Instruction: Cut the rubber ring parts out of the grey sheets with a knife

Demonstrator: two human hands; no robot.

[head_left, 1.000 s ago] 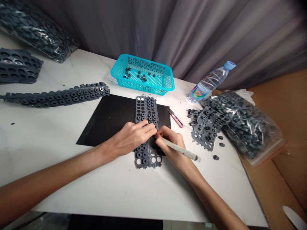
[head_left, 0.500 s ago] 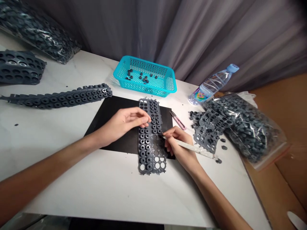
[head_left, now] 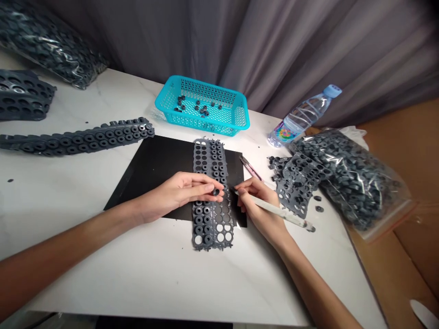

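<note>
My left hand pinches a small dark rubber ring between thumb and fingers, over the middle of a perforated dark rubber sheet. The sheet lies lengthwise away from me, with rings standing in many places and open round holes in others, several at its lower right. My right hand, just right of the sheet, is closed around a slim whitish pen-like tool. Its tip points left toward the sheet; the exact tip is hard to make out. Under the sheet lies a black mat.
A turquoise basket with several loose rings stands behind the mat. Pink-handled snips lie right of the sheet. Farther right are a water bottle, a torn sheet and a bag of rings. Another ring strip lies left.
My left hand has come down and toward me along the sheet, and a ring now shows in its fingertips. My right hand keeps its hold on the tool. The view has shifted slightly.
</note>
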